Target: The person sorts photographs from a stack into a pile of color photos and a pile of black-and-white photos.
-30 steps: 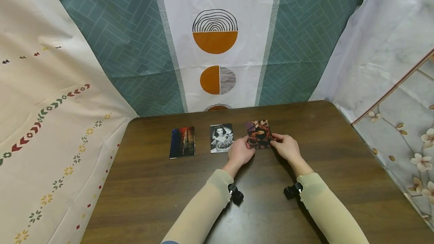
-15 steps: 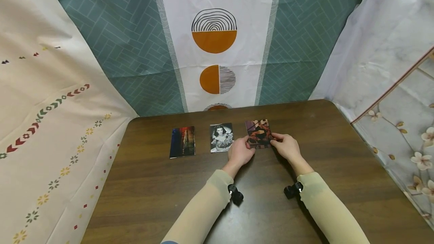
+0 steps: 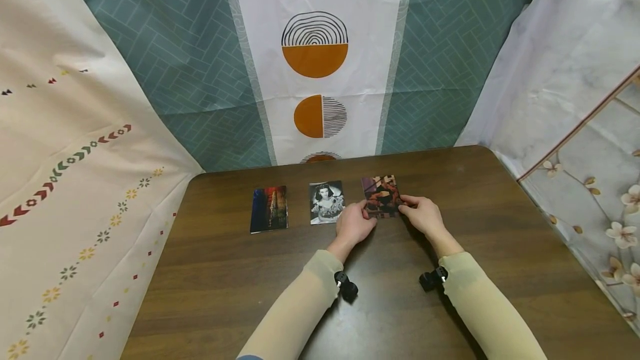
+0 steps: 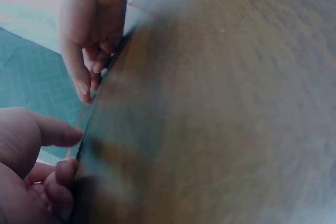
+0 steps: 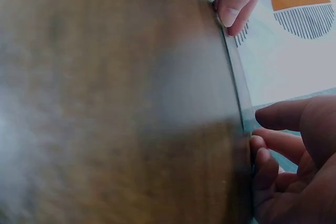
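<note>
In the head view, three photo cards lie in a row on the brown table. My left hand is at the lower left edge of the rightmost photo card, a dark reddish picture, with thumb and fingers bent against it. My right hand pinches that card's right edge. Each wrist view shows both hands along a thin edge: the left hand and the right hand have thumb and fingers close to it. The card's face is hidden there.
To the left lie a black-and-white portrait card and, farther left, a blue and orange card, its lower edge showing a stack-like thickness. A patterned cloth hangs behind the table's back edge, with more cloths at both sides.
Both hands and the cards stay in the same place on the table. Only the head view has shifted very slightly.
</note>
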